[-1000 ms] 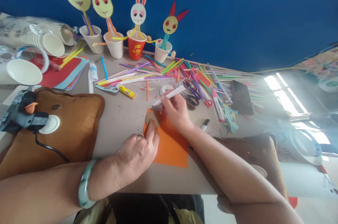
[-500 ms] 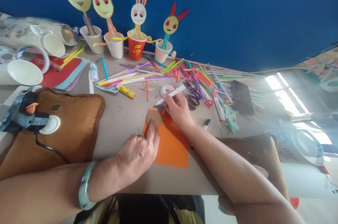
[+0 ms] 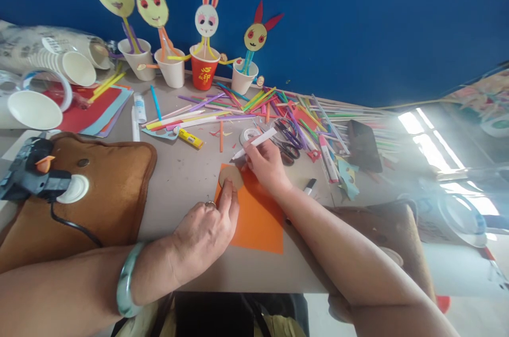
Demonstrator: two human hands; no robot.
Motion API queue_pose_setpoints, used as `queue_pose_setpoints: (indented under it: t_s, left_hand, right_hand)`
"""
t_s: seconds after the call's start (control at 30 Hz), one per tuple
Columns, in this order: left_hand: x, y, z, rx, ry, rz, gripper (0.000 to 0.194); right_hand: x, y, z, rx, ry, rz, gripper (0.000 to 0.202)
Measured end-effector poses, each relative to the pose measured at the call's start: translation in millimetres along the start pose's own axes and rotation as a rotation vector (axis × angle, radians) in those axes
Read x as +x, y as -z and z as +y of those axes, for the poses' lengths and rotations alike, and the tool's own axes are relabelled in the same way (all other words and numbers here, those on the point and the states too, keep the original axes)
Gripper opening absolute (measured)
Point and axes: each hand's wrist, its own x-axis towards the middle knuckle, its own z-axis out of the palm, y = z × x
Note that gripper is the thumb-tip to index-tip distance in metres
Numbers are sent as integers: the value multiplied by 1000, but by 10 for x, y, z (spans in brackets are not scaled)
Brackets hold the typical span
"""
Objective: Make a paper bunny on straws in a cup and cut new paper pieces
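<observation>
Barely anything's moved since half a second ago: the white marker has its tip a touch lower and closer to the cardboard disc, while the left hand stays put.

Left to right: bare table shows between the left brown pad and the orange paper, though the left forearm cuts across the near end. The left hand's fingertips press the disc onto the paper's far left corner; thumb's hidden, so can't tell how wide that grip is. The right hand pinches the marker near the paper's far edge, and its forearm covers part of the paper's right side. A bare strip separates the paper's near edge from the table's front edge.

Other stuff: yellow tube beyond the paper to the left, loose sticks across the back, scissors crowding just past the right hand, then a pink marker and a dark flat rectangle.
</observation>
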Motion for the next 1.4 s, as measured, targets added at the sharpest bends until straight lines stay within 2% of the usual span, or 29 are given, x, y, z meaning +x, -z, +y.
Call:
queue_pose_setpoints:
  t_s: [0.37, 0.63, 0.83, 1.03, 1.4]
  left_hand:
    - [13, 21, 3, -34, 1, -19, 67]
    - [130, 164, -31, -29, -24, -53, 64]
    - [155, 284, -55, -27, -36, -79, 61]
    - [157, 299, -77, -90, -50, -82, 57]
    - [169, 326, -111, -102, -69, -113, 53]
  right_hand:
    - [-7, 1, 3, -24, 28, -23, 27]
    - [-41, 13, 7, -201, 252, -163, 30]
    - [-43, 18, -62, -354, 339, -251, 30]
    - [-27, -1, -96, -425, 305, -332, 37]
    - [-5, -61, -109, -396, 247, -340, 42]
